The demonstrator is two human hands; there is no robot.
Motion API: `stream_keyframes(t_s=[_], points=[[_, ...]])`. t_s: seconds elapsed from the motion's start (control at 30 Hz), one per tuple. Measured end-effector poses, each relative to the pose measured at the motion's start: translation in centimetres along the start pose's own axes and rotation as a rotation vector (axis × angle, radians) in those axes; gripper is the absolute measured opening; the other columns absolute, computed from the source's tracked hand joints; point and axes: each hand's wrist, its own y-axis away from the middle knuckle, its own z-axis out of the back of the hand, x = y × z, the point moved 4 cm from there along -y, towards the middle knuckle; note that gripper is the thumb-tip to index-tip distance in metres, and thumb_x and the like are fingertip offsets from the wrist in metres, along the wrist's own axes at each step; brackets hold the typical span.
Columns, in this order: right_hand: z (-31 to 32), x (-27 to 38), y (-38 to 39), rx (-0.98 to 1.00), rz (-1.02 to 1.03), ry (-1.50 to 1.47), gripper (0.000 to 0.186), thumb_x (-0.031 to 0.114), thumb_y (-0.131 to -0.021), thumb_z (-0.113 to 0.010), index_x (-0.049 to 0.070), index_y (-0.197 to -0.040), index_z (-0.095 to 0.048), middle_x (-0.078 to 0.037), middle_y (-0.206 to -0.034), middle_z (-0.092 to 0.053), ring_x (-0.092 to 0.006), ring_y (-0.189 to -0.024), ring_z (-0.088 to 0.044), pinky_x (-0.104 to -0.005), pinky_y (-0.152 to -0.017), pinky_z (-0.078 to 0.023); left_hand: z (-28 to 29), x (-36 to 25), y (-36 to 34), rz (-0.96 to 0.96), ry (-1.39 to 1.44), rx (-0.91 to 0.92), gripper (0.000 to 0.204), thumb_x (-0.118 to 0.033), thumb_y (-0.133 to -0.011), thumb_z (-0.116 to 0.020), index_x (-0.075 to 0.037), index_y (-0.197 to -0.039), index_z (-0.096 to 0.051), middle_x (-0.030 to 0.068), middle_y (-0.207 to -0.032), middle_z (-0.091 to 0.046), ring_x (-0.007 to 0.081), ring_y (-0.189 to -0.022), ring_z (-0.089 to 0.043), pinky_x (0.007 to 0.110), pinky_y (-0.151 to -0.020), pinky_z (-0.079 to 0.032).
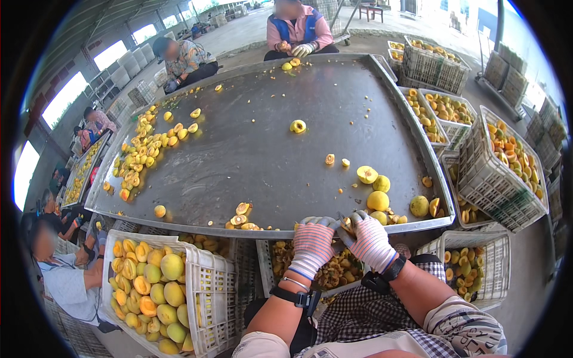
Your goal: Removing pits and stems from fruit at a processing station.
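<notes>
Both my hands wear white striped gloves with grey fingers and are close together at the near edge of the metal table (239,137). My left hand (314,243) is closed, its fingers curled over the rim; what it holds is hidden. My right hand (371,240) is also closed, with a small orange-brown bit and something dark at its fingertips, too small to name. Just beyond it lie whole yellow peaches (378,201) and a cut peach (367,174). Several peach pieces (241,219) lie left of my left hand. Below my hands is a crate of peach scraps (340,271).
A white crate of peaches (209,292) stands at my left, another crate (498,268) at my right. Stacked crates (501,185) line the table's right side. Many peach halves (140,149) cover the table's left part. Two people (301,27) sit at the far side; others work at left.
</notes>
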Motion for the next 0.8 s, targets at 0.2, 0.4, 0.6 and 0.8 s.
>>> stream_keyframes(t_s=[0.2, 0.4, 0.6, 0.8], points=[[-0.11, -0.01, -0.02, -0.011, 0.004, 0.001, 0.035, 0.028, -0.078, -0.067, 0.000, -0.097, -0.058, -0.020, -0.093, -0.059, -0.0386, -0.085, -0.059, -0.0433, -0.074, -0.050, -0.26, 0.08, 0.04, -0.010, 0.005, -0.032, 0.049, -0.044, -0.070, -0.068, -0.017, -0.112, -0.062, 0.0052, -0.113, -0.062, 0.0265, -0.108, -0.058, 0.042, -0.095, -0.041], [-0.04, 0.02, 0.08, -0.027, 0.017, -0.005, 0.035, 0.028, -0.078, -0.067, 0.000, -0.097, -0.058, -0.020, -0.093, -0.059, -0.0387, -0.084, -0.059, -0.0433, -0.074, -0.050, -0.31, 0.10, 0.03, -0.002, 0.013, -0.029, 0.048, -0.043, -0.070, -0.069, -0.017, -0.110, -0.063, 0.0042, -0.112, -0.063, 0.0264, -0.107, -0.058, 0.042, -0.095, -0.041], [-0.08, 0.01, 0.03, -0.015, 0.015, -0.005, 0.035, 0.028, -0.078, -0.067, 0.000, -0.096, -0.057, -0.020, -0.093, -0.058, -0.0387, -0.083, -0.059, -0.0436, -0.073, -0.050, -0.44, 0.22, 0.12, -0.030, 0.023, -0.064, 0.047, -0.043, -0.070, -0.068, -0.017, -0.110, -0.062, 0.0038, -0.111, -0.063, 0.0262, -0.106, -0.058, 0.042, -0.094, -0.041], [0.12, 0.18, 0.12, -0.025, 0.029, -0.014, 0.035, 0.028, -0.078, -0.068, -0.001, -0.096, -0.057, -0.020, -0.091, -0.058, -0.0388, -0.083, -0.059, -0.0437, -0.073, -0.049, -0.59, 0.22, 0.12, -0.022, -0.006, -0.052, 0.047, -0.043, -0.070, -0.068, -0.018, -0.110, -0.062, 0.0038, -0.111, -0.063, 0.0256, -0.106, -0.058, 0.041, -0.094, -0.041]])
